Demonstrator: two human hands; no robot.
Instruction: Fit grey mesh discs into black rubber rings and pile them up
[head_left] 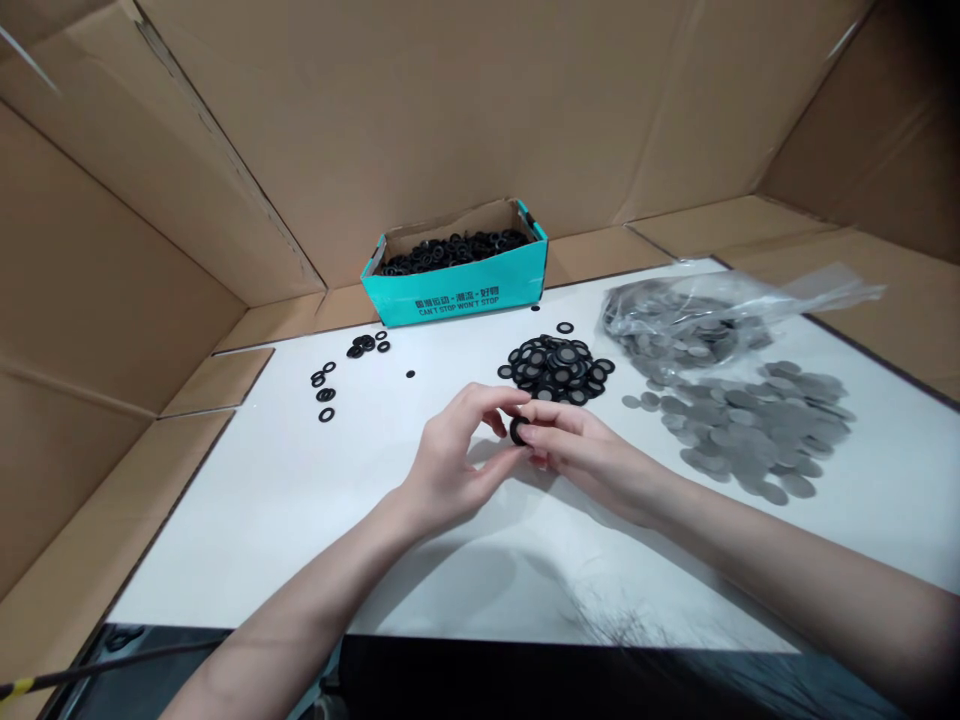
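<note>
Right hand [592, 455] is closed on a black ring [517, 431], thumb against its face; left hand [457, 455] curves round the same ring with thumb and index finger arched — whether its fingertips bear on the ring cannot be told. The ring's centre and far side are covered by fingers, and the right hand's lower fingers are largely concealed. Just beyond the grip, a heap of black rings with grey centres [559, 368] is partly screened by the hands at its near edge. Right of the grip lie grey discs [757, 430], overlapping too closely to count; behind them, a clear plastic bag [682, 315] blurs its grey contents. Left and beyond are loose black rings [326, 414]. Both forearms are cut off by the frame, and dark strands obscure the near edge of the white table [285, 530]. Beyond the grip, slightly left, a teal box [457, 290] of black rings reads "CAN'T STOP WON'T STOP" — the line above is in Chinese characters, not all legible
</note>
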